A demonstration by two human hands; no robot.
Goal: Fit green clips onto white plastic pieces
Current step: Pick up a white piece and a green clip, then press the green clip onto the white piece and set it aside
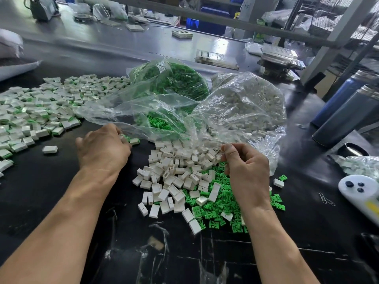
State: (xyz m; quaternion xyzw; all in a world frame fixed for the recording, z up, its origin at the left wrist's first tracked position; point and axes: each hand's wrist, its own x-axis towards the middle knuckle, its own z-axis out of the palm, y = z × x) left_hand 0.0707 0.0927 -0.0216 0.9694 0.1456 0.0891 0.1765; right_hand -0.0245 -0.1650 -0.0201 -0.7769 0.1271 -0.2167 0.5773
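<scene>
Black table (61,181): white pieces (170,181) between hands, outside either grip

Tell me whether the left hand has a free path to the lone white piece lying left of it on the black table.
Probably yes. The lone white piece lies apart on bare table, nothing between it and the left hand, though that hand already holds something small.
</scene>
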